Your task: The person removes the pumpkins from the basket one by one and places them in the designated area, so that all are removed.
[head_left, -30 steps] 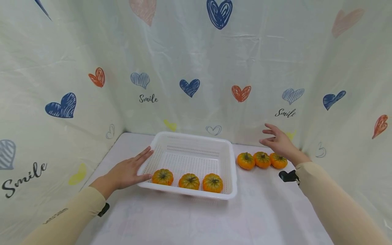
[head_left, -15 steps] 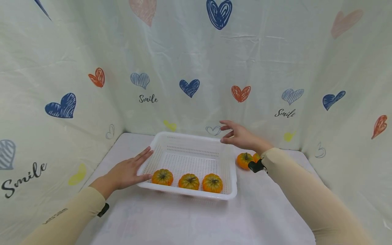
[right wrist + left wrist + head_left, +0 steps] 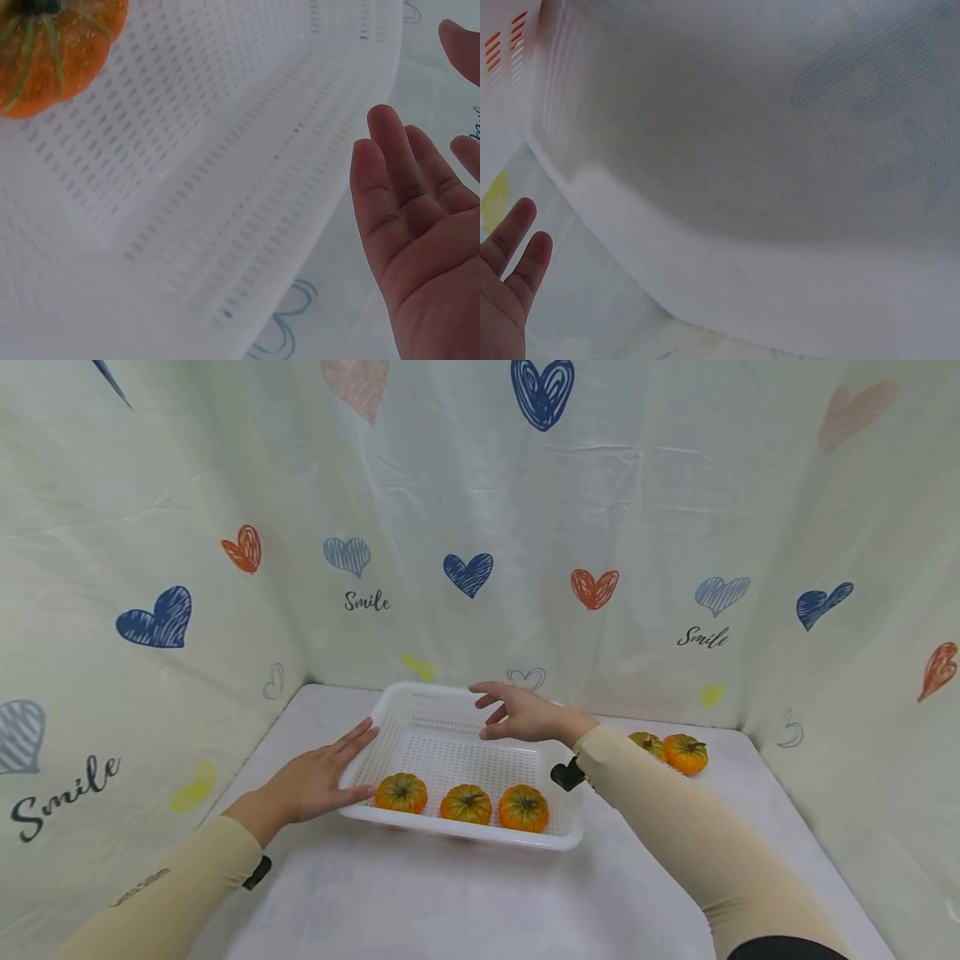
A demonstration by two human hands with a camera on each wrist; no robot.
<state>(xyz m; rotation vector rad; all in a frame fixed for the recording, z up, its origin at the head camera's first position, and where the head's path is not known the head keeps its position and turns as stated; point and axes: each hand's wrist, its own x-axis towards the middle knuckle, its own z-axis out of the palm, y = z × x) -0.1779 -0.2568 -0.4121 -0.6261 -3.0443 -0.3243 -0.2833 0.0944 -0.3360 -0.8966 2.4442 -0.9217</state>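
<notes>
A white perforated plastic basket (image 3: 461,832) stands on the table, with three small orange-and-green pumpkins along its front side: left pumpkin (image 3: 401,793), middle pumpkin (image 3: 466,805), right pumpkin (image 3: 523,809). My left hand (image 3: 311,783) rests at the basket's left rim, fingers straight. Over the back part of the basket, my right hand (image 3: 528,714) hovers with relaxed fingers and holds nothing. The right wrist view shows its palm (image 3: 431,247) bare beside the basket wall (image 3: 247,187). In the left wrist view, two fingertips (image 3: 531,259) show next to the basket.
To the right of the basket, two more pumpkins (image 3: 686,754) show on the white-covered table (image 3: 420,902), partly behind my right forearm. A pale curtain (image 3: 420,468) printed with hearts encloses the back and sides.
My right hand has moved left, from above the pumpkins on the right to over the basket, carrying nothing. The left hand has stayed at the rim.
</notes>
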